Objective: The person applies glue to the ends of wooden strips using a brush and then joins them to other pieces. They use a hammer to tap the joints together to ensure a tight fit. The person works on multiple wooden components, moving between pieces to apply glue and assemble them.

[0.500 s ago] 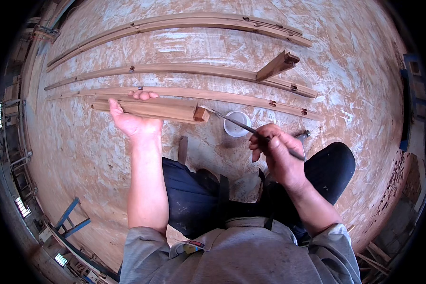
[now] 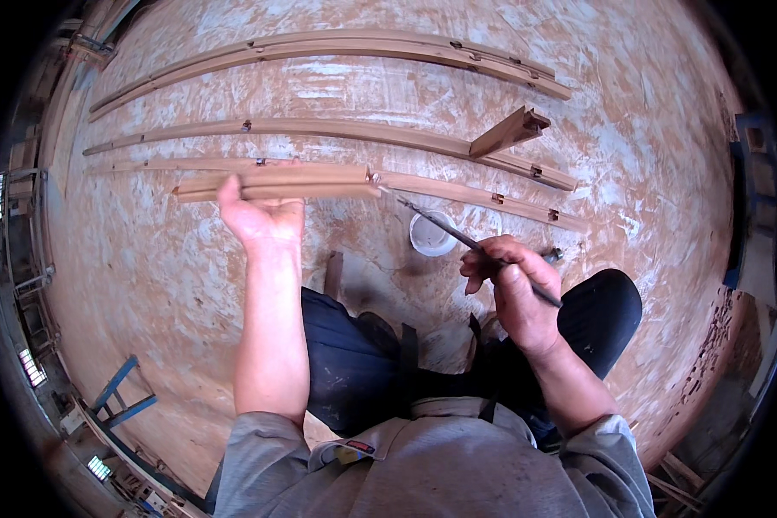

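A short grooved wooden rail (image 2: pixel 328 184) lies across my left hand (image 2: pixel 263 223), whose fingers wrap under and behind it. The rail's right end has a cut, stepped shape and looks slightly blurred. My right hand (image 2: pixel 524 298) pinches a thin dark-handled brush (image 2: pixel 451 231), tilted with its tip up and to the left. That tip is a short way right of the rail's end, apart from it. Below the brush stands a small white bowl (image 2: pixel 421 239) on the floor, partly covered by the brush handle.
Long wooden strips with cut slots (image 2: pixel 345 129) lie beyond my hands. From one of them a short wooden piece (image 2: pixel 505 134) sticks up. A dark flat block (image 2: pixel 333 274) and a hammer-like tool (image 2: pixel 552 255) are near my knees. A blue metal frame (image 2: pixel 121 393) stands at lower left.
The rail has rolled in my left hand and risen slightly away from me. The brush tip, earlier at the rail's end, has come away to the right.
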Motion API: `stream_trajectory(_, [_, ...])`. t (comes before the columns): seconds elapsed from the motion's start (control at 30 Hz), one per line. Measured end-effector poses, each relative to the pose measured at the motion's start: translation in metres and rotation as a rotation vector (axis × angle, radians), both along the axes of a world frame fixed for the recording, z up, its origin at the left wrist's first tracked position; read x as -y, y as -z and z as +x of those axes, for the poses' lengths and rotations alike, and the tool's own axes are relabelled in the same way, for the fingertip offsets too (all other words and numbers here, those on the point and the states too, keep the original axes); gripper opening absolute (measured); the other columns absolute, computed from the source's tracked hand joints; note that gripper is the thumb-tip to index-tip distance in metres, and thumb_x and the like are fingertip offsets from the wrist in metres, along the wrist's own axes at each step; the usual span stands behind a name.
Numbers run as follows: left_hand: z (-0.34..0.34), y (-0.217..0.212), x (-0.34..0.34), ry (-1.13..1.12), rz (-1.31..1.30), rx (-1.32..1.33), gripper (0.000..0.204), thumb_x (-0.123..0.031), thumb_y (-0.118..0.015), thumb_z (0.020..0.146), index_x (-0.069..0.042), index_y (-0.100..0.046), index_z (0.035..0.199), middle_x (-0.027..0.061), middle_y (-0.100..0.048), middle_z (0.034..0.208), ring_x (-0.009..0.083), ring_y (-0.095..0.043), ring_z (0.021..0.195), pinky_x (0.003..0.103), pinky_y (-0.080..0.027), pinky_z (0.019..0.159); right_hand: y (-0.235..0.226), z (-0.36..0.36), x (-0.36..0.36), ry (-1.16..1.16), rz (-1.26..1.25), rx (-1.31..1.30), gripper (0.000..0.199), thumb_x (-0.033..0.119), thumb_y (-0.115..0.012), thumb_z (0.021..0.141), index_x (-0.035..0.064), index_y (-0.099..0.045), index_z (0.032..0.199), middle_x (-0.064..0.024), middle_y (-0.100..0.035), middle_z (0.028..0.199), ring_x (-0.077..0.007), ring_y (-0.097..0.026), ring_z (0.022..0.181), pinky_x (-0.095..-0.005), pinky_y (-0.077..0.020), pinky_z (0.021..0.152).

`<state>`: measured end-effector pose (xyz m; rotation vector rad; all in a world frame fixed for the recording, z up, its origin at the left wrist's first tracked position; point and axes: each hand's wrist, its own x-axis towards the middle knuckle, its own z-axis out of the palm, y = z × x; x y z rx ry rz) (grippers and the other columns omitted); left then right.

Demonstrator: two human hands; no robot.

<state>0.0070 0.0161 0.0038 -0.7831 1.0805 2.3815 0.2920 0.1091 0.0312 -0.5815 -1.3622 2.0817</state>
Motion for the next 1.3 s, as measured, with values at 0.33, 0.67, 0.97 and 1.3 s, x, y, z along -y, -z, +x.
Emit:
stream_trajectory(0.33, [-0.005,0.015,0.006,0.202,0.036,0.007,0.029,-0.008,-0.055,0.092,0.003,-0.042,0.115,0.0191,-0.053,0.113,0.0356,-0.054,0.112,0.058,-0.044,0.098,0.007,-0.004,-0.015,0.156,-0.146,0.070,0.028,0.013,-0.041,0.100,-0.0079,-0.050,0.116,-0.0258,-0.063,0.099,-0.0249,-0.064,0.078,-0.0337,-0.0534,0.070])
stream_trajectory(0.67, [-0.004,0.018,0.009,0.216,0.038,0.013,0.031,-0.012,-0.055,0.094,0.000,-0.039,0.118,0.0205,-0.051,0.115,0.0381,-0.053,0.114,0.060,-0.043,0.100,0.014,-0.011,-0.010,0.164,-0.162,0.063,0.030,0.017,-0.041,0.101,-0.0071,-0.050,0.115,-0.0254,-0.063,0.098,-0.0251,-0.064,0.079,-0.0328,-0.0534,0.068])
stream_trajectory(0.97, [0.003,0.013,0.008,0.232,0.017,-0.016,0.029,-0.012,-0.057,0.094,0.000,-0.043,0.116,0.0191,-0.051,0.115,0.0376,-0.053,0.115,0.061,-0.041,0.101,0.011,-0.027,-0.005,0.307,-0.262,0.110,0.032,0.022,-0.042,0.101,-0.0064,-0.051,0.111,-0.0233,-0.064,0.092,-0.0243,-0.064,0.072,-0.0330,-0.0542,0.063])
stream_trajectory(1.3, [0.007,0.018,0.006,0.203,-0.042,0.002,0.025,-0.013,-0.062,0.091,-0.001,-0.053,0.112,0.0123,-0.056,0.110,0.0288,-0.057,0.109,0.058,-0.046,0.096,0.021,-0.032,0.003,0.339,-0.224,0.136,0.030,0.020,-0.040,0.102,-0.0067,-0.051,0.112,-0.0228,-0.064,0.093,-0.0243,-0.064,0.076,-0.0323,-0.0541,0.065])
